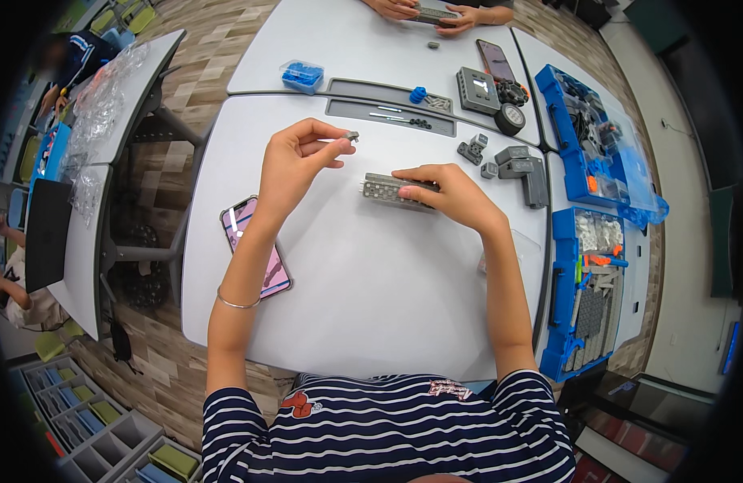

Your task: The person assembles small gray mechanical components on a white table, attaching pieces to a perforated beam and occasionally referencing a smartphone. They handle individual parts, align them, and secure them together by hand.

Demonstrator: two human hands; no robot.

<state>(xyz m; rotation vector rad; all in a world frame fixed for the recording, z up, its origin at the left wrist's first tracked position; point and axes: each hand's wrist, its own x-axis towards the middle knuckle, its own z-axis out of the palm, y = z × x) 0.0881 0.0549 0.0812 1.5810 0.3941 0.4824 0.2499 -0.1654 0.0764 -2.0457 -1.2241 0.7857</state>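
Between the thumb and fingers of my left hand is pinched a small grey plastic connector, raised above the white table. My right hand grips a grey block of building beams with holes along its sides; pale pins stick out at its left end. The block is near the table's middle, to the right of and nearer than the connector, and the two are apart. Beneath my left forearm lies a phone with a lit pink screen.
Grey motor-like modules stand to the right. A recessed tray holds rods and small black parts. Beyond are a blue parts box, a grey controller and another person's hands. Blue bins of parts line the right side.
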